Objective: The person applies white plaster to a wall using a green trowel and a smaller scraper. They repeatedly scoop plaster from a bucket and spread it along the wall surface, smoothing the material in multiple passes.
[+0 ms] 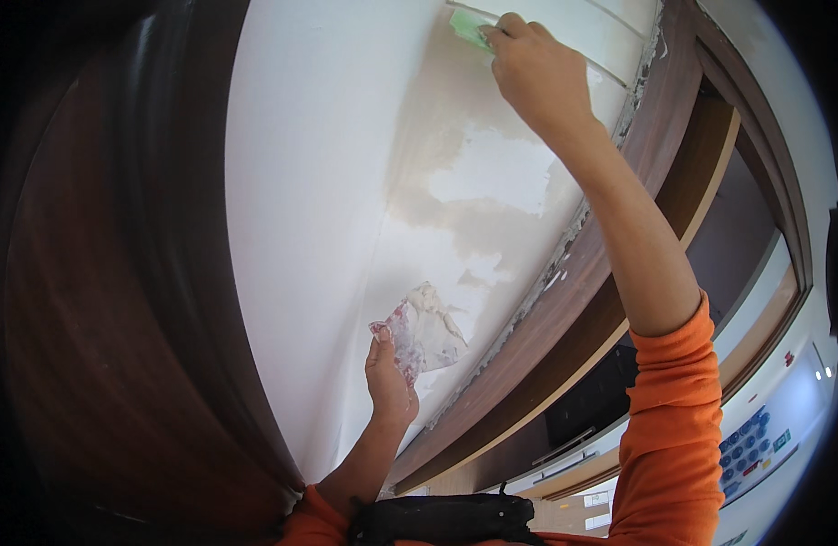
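High up on the wall, my right hand [539, 80] grips a pale green scraper [467, 27], whose flat blade lies at or very near the surface. Below it, the wall [301, 136] carries a damp-looking beige patch [451, 100] with whiter, uneven areas. My left hand [388, 382] is lower down, thumb and fingers closed on a putty-smeared sheet [424, 332] with reddish patches, its upper edge ragged. Whether this sheet is stiff, I cannot tell. Both arms wear orange sleeves [674, 409] pushed up toward the elbows.
A dark brown wooden panel [119, 273] curves along the left. On the right runs a brown door frame [537, 328] with white putty smears on its edge. Grooves [610, 71] cross the upper wall. Past the opening is a white board [774, 428] with blue round marks.
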`<state>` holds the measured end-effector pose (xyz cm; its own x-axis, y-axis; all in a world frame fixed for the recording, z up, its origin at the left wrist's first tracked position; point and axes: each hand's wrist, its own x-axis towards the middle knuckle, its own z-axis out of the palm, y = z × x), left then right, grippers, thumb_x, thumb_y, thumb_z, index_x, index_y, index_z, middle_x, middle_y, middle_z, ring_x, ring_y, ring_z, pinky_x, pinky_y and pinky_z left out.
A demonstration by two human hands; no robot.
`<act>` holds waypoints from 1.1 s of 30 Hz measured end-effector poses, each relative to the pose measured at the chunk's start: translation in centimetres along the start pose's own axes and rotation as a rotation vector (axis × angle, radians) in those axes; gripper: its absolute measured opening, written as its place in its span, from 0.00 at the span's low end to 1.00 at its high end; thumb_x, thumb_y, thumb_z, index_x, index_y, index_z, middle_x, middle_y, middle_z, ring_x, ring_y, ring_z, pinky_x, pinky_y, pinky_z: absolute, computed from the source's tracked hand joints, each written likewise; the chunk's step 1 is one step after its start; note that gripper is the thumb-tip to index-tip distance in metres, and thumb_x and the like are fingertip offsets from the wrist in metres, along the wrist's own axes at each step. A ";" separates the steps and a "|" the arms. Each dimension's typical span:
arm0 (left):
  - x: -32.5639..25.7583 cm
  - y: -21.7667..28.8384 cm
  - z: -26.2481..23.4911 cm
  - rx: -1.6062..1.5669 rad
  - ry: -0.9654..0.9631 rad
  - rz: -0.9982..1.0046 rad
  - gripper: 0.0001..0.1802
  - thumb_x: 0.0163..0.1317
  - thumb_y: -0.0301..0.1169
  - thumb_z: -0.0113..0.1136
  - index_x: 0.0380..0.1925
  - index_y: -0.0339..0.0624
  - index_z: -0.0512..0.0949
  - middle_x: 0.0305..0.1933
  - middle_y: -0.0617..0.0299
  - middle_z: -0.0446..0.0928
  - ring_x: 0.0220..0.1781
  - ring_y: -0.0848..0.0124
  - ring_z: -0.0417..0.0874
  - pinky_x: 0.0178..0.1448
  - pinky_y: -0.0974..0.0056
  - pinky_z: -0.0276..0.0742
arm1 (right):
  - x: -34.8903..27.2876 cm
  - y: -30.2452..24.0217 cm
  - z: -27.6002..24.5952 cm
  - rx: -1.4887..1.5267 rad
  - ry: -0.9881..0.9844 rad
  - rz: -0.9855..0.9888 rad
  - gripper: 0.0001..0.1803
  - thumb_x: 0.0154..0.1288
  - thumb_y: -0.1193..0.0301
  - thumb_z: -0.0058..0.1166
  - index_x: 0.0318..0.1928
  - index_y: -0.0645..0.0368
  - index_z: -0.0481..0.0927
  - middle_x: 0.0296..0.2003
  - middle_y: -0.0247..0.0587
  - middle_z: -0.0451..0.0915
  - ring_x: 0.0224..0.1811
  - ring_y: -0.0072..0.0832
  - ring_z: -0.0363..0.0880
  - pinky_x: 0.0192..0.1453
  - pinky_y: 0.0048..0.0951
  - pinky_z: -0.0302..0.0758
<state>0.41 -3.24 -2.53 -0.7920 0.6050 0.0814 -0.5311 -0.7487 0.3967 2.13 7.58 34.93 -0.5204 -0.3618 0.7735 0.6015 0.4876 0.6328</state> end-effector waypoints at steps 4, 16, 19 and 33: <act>0.1 -0.2 -0.2 -0.011 -0.010 -0.014 0.20 0.82 0.38 0.47 0.61 0.33 0.76 0.60 0.56 0.81 0.61 0.66 0.83 0.68 0.60 0.77 | -1.5 -1.9 0.3 0.145 -0.051 -0.020 0.18 0.66 0.72 0.52 0.55 0.51 0.86 0.50 0.32 0.82 0.49 0.36 0.84 0.45 0.41 0.84; 0.3 0.2 -0.1 0.061 -0.030 -0.009 0.25 0.82 0.41 0.45 0.67 0.33 0.70 0.65 0.54 0.77 0.66 0.63 0.78 0.72 0.56 0.71 | 7.7 7.2 -4.4 0.079 -0.265 0.016 0.18 0.56 0.67 0.55 0.43 0.62 0.89 0.43 0.58 0.88 0.48 0.53 0.86 0.54 0.51 0.81; 0.3 0.1 -0.3 0.064 -0.027 -0.013 0.25 0.82 0.41 0.44 0.68 0.34 0.70 0.66 0.55 0.76 0.67 0.63 0.78 0.73 0.56 0.71 | 9.3 6.5 -4.0 0.081 -0.351 0.004 0.17 0.56 0.67 0.56 0.43 0.62 0.89 0.43 0.58 0.87 0.48 0.53 0.86 0.53 0.50 0.82; 0.2 0.4 -0.4 0.076 -0.125 -0.024 0.28 0.82 0.41 0.43 0.70 0.29 0.65 0.70 0.49 0.72 0.72 0.59 0.74 0.77 0.53 0.66 | 11.8 8.0 -1.9 0.352 -0.295 -0.031 0.21 0.54 0.65 0.56 0.43 0.69 0.88 0.44 0.65 0.86 0.48 0.56 0.86 0.56 0.48 0.81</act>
<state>-0.12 -3.50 -2.76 -0.7332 0.6550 0.1830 -0.5213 -0.7141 0.4672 1.96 5.68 49.20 -0.7159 -0.1633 0.6789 0.3671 0.7390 0.5649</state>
